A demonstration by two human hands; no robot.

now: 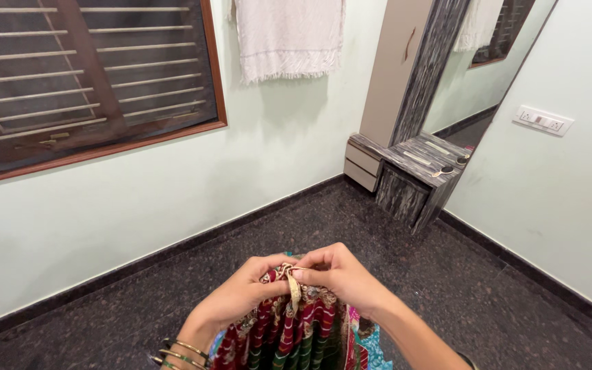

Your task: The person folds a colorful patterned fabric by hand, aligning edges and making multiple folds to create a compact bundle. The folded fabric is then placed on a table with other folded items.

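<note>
My left hand (244, 294) and my right hand (340, 274) meet at the bottom middle of the head view, both pinching the top edge of a bunched patterned cloth (289, 336) in dark red, green and gold. A narrow gold strip of the cloth (294, 291) hangs down between my fingertips. The cloth drops out of view below the frame, with a turquoise and pink part at its right side. Gold bangles (179, 355) circle my left wrist.
Dark speckled stone floor (296, 226) runs to pale green walls. A barred wooden window (83, 75) is at upper left, a white towel (289, 38) hangs on the wall, and a grey dressing unit with mirror (412, 164) stands in the far corner. A switch plate (543, 120) is on the right wall.
</note>
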